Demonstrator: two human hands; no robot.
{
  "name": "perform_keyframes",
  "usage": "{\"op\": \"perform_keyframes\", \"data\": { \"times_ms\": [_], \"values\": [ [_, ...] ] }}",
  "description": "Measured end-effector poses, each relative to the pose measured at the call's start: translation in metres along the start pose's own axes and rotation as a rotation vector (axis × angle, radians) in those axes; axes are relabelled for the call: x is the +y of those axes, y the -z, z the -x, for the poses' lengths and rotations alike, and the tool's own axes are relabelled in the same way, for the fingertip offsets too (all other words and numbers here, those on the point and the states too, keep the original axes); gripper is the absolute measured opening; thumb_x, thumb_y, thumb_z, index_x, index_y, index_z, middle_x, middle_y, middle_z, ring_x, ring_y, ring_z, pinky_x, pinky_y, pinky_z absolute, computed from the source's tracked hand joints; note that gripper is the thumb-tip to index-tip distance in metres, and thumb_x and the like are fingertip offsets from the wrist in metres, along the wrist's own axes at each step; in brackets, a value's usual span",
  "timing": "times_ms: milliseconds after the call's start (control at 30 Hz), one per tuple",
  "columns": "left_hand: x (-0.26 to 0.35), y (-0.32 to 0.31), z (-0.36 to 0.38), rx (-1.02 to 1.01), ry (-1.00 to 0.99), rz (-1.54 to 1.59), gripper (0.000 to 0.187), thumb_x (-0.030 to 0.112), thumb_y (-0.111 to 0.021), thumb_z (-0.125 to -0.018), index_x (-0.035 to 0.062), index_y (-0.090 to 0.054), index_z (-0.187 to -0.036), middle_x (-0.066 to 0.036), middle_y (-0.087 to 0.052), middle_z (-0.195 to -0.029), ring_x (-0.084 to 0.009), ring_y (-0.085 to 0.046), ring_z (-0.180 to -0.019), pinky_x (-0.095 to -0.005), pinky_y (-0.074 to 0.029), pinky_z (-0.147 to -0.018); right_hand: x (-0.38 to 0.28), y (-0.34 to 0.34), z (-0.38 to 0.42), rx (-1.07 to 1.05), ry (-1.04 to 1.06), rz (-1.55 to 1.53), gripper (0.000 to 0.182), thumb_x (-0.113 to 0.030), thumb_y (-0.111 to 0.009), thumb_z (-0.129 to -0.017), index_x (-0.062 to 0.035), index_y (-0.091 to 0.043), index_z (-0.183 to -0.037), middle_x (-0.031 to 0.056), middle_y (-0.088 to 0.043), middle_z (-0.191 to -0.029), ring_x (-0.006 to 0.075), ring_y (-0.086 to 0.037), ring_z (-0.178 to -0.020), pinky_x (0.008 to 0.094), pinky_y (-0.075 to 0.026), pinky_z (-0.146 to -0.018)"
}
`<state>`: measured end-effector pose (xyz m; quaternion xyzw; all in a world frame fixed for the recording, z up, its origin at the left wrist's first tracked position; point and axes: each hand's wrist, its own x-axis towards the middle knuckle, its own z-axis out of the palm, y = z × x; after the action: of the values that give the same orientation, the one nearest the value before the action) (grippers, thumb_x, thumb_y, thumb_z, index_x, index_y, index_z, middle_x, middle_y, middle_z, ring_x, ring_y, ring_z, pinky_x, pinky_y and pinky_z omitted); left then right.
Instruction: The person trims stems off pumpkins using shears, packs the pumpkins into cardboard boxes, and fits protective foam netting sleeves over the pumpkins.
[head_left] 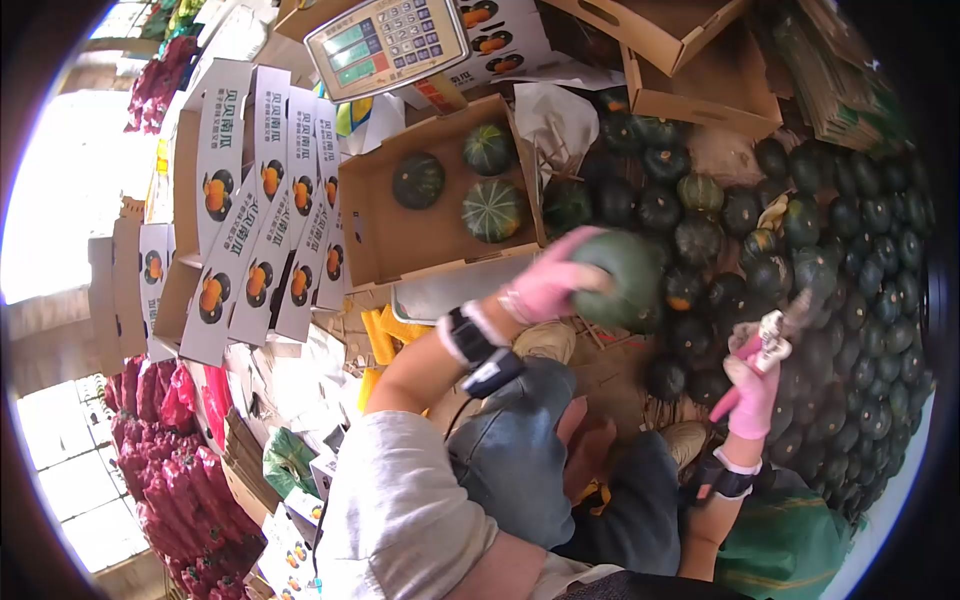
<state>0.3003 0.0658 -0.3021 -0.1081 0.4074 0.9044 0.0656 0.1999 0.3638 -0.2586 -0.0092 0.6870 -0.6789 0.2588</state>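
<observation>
My left hand (562,278), in a pink glove, is closed around the side of a large dark green pumpkin (622,280). The pumpkin is held in the air between the open box and the pumpkin pile and is slightly blurred. In my right hand (748,388), also pink-gloved, is a white tool (771,338) whose far end smears with motion, so I cannot make out its kind. That hand is in front of the pile of dark green pumpkins (740,212). The open cardboard box (400,255) left of my left hand holds three pumpkins, two of them striped.
A digital scale display (388,45) stands behind the box. Printed cartons (262,215) lean in a row at the left. More cardboard boxes (690,95) are stacked at the back. Red mesh bags (175,470) hang or lie at lower left, and a green sack (785,545) lies at lower right.
</observation>
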Motion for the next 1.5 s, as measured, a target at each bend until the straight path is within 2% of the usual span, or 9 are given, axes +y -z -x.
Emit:
{"op": "perform_keyframes", "data": {
  "times_ms": [300,400,467,500,600,833,1100,1200,1500],
  "values": [
    [0.045,0.081,0.065,0.553,-0.324,0.070,0.051,0.027,-0.063,-0.085,0.0043,-0.045,-0.126,-0.012,-0.055,-0.118,-0.0255,-0.054,-0.109,-0.0401,-0.046,-0.093,0.042,0.072,0.012,-0.067,-0.015,-0.613,0.054,-0.028,-0.062,-0.073,-0.0002,-0.043,-0.116,0.0124,-0.045,-0.109,0.0228,-0.046,-0.096,0.0372,-0.035,-0.093],
    [0.056,0.117,0.115,0.749,-0.308,-1.559,0.045,0.015,-0.067,-0.077,0.0057,-0.051,-0.118,-0.008,-0.058,-0.109,-0.0272,-0.055,-0.103,-0.0411,-0.046,-0.090,0.041,0.070,0.016,0.045,0.006,-0.660,0.054,-0.021,-0.053,-0.080,0.0067,-0.038,-0.124,0.0166,-0.045,-0.116,0.0265,-0.047,-0.104,0.0384,-0.038,-0.095],
    [0.056,0.138,0.126,1.095,-0.335,-0.517,0.042,0.021,-0.065,-0.080,0.0088,-0.055,-0.118,-0.010,-0.058,-0.114,-0.0260,-0.054,-0.107,-0.0392,-0.044,-0.093,0.030,0.064,0.016,0.289,-0.028,-0.730,0.042,-0.011,-0.055,-0.081,0.0061,-0.045,-0.118,0.0226,-0.052,-0.118,0.0310,-0.054,-0.103,0.0408,-0.042,-0.093],
    [0.067,0.140,0.123,0.985,-0.321,-0.201,0.049,0.023,-0.064,-0.080,0.0094,-0.050,-0.124,-0.011,-0.052,-0.124,-0.0281,-0.052,-0.111,-0.0399,-0.042,-0.097,0.057,0.088,0.008,0.105,0.068,-0.883,0.034,-0.010,-0.059,-0.080,0.0034,-0.050,-0.110,0.0207,-0.058,-0.109,0.0301,-0.058,-0.094,0.0403,-0.045,-0.089],
    [0.049,0.153,0.162,1.043,-0.239,-1.868,0.047,0.017,-0.064,-0.084,0.0039,-0.047,-0.126,-0.013,-0.040,-0.136,-0.0281,-0.047,-0.117,-0.0403,-0.044,-0.096,0.030,0.082,0.000,0.567,-0.069,-0.348,0.012,-0.005,-0.064,-0.075,-0.0045,-0.054,-0.082,0.0060,-0.059,-0.074,0.0144,-0.055,-0.059,0.0270,-0.043,-0.052],
    [0.066,0.144,0.117,0.986,0.028,-0.566,0.048,0.033,-0.059,-0.087,0.0035,-0.045,-0.122,-0.013,-0.048,-0.118,-0.0255,-0.052,-0.105,-0.0422,-0.052,-0.081,0.004,0.150,-0.073,0.606,-0.011,0.182,0.020,-0.008,-0.066,-0.075,-0.0035,-0.050,-0.085,0.0020,-0.055,-0.070,0.0109,-0.052,-0.055,0.0264,-0.043,-0.050],
    [0.078,0.144,0.131,0.947,0.128,-1.658,0.033,0.017,-0.062,-0.079,0.0019,-0.059,-0.109,-0.016,-0.063,-0.104,-0.0280,-0.060,-0.095,-0.0370,-0.048,-0.085,0.019,0.171,-0.179,0.565,0.063,0.086,0.053,-0.033,-0.070,-0.076,-0.0008,-0.058,-0.117,0.0025,-0.060,-0.089,0.0126,-0.053,-0.083,0.0291,-0.043,-0.074],
    [0.071,0.143,0.119,0.950,0.119,-1.719,0.034,0.017,-0.064,-0.076,0.0072,-0.059,-0.108,-0.018,-0.059,-0.108,-0.0353,-0.054,-0.104,-0.0406,-0.043,-0.093,0.042,0.194,-0.200,0.592,-0.094,0.213,0.057,-0.042,-0.067,-0.074,-0.0008,-0.056,-0.111,0.0076,-0.053,-0.059,0.0194,-0.035,-0.023,0.0319,-0.025,-0.022],
    [0.070,0.060,0.063,0.523,-0.290,-1.869,0.040,0.018,-0.069,-0.071,0.0100,-0.058,-0.109,-0.016,-0.053,-0.114,-0.0369,-0.049,-0.107,-0.0435,-0.043,-0.091,0.097,0.249,-0.243,0.583,0.125,0.409,0.039,-0.028,-0.069,-0.073,-0.0052,-0.045,-0.094,0.0057,-0.045,-0.062,0.0172,-0.039,-0.032,0.0316,-0.032,-0.024]
  ]
}}
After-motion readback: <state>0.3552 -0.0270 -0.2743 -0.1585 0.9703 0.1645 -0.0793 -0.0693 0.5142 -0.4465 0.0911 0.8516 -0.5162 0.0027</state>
